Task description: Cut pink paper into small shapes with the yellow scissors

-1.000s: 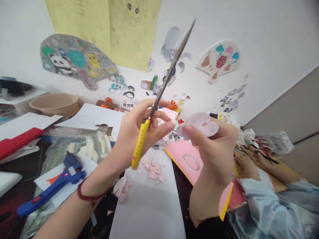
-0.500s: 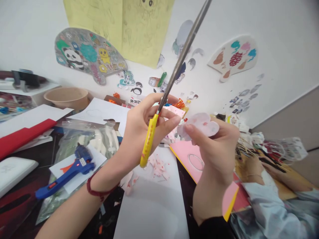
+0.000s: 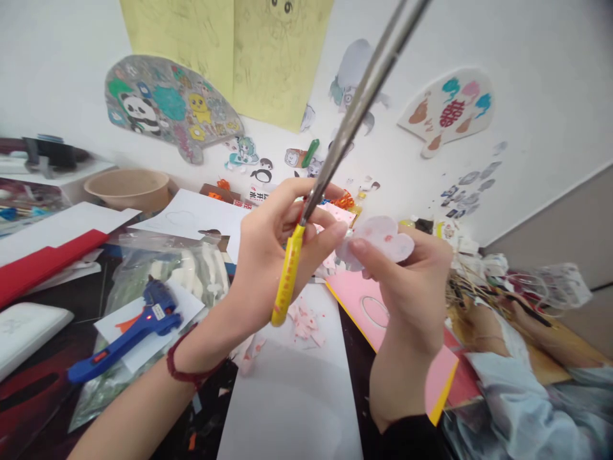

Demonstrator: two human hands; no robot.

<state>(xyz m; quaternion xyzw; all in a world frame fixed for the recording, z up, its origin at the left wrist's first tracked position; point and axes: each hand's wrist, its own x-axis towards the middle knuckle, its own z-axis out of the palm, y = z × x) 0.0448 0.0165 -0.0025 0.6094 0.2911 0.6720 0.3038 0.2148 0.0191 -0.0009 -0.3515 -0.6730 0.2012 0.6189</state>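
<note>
My left hand, with a dark red cord on its wrist, is closed round a pair of yellow-handled scissors. Their long metal blades point up and to the right, slightly parted at the top. In my right hand a pale, petal-shaped paper cutout with small red spots is pinched between thumb and fingers. The left fingertips are close to its left edge; whether they touch it I cannot tell. Below the hands, pink spotted paper scraps lie on a white sheet.
A blue glue gun rests on paper over a plastic bag at left. Further left are a red strip and a white box. A tan bowl stands behind. At right, beyond a pink card, are another person's sleeves.
The cutout and my right hand have shifted slightly left, closer to my left fingertips. The scissors have turned a little, and both blades now show at the top.
</note>
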